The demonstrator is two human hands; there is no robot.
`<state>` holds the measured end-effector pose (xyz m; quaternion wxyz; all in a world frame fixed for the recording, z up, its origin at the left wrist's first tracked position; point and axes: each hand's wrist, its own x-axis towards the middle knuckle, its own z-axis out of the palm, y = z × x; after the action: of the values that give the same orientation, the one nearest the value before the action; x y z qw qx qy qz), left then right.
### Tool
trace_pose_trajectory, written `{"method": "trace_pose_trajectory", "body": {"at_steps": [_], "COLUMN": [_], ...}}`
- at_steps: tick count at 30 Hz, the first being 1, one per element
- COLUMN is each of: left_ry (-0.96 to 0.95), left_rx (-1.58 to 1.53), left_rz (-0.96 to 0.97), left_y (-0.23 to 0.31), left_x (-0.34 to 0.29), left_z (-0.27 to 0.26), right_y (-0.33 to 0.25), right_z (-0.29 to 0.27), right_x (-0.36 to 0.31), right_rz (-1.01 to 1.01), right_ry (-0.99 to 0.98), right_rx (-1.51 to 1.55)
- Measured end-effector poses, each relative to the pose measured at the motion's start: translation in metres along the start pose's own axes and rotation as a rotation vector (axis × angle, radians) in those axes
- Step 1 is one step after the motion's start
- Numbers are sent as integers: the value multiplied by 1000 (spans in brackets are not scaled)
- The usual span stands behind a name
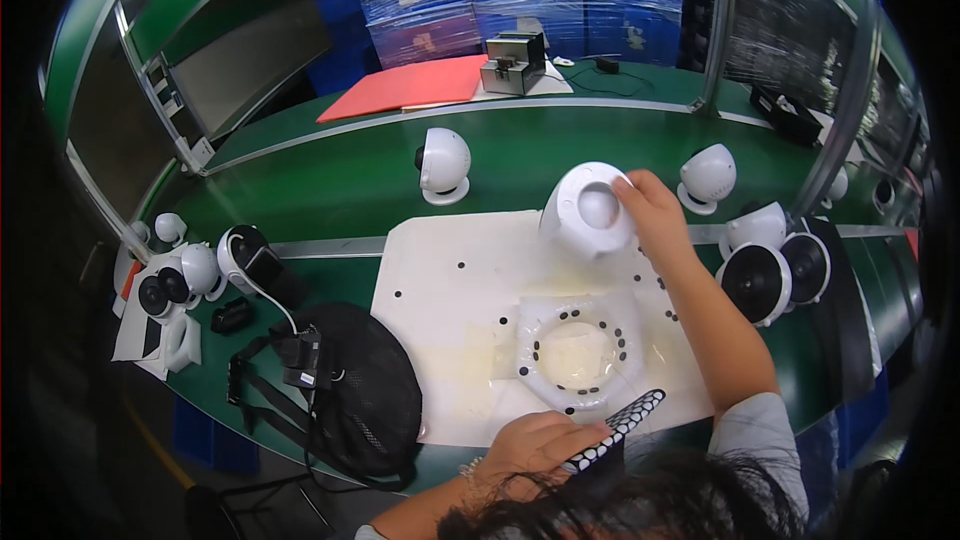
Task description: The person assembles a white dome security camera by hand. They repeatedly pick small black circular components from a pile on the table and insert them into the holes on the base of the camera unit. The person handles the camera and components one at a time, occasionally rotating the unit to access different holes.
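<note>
Right hand (655, 212) gripping white dome housing (588, 210)

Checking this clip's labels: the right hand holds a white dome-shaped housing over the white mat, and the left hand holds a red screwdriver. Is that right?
Not quite. In the head view the left hand holds a black strip with white dots, not a red screwdriver. The right hand does hold the white dome-shaped housing over the white mat.

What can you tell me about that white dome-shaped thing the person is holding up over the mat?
The white dome housing looks like smooth, glossy plastic: a rounded shell with a round recess and a smaller ball-like bulge at its centre. It is tilted with its open face toward the camera, above the far edge of the white mat. The right hand grips its right rim.
</note>
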<state>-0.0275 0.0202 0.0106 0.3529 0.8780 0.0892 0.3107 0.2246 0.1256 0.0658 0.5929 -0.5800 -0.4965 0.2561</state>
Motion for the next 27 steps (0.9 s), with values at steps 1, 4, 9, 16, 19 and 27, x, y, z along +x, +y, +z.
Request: {"method": "trace_pose_trajectory", "body": {"at_steps": [1,4,9,16,19,27], "left_ry": [38,132,252,435,499,533], "left_rx": [-12,-68,-197,-337,-419,-324], "left_rz": [-20,-97,-238,-339,-412,-480], "left_y": [2,8,13,9,8,9], "left_x": [0,0,5,0,-1,-2], "left_z": [0,1,1,3,8,11], "right_y": [-2,-16,-19,-13,-14,-19], "right_z": [-8,-22,-23,-55,-55,-47], "right_x": [-17,-75,-126,-137,-151,-151], "right_rz": [90,288,506,-167,-554,-573], "right_ry": [-69,-246,-269,-226,-335,-505], "right_rx": [163,442,432,-297,-184,-369]}}
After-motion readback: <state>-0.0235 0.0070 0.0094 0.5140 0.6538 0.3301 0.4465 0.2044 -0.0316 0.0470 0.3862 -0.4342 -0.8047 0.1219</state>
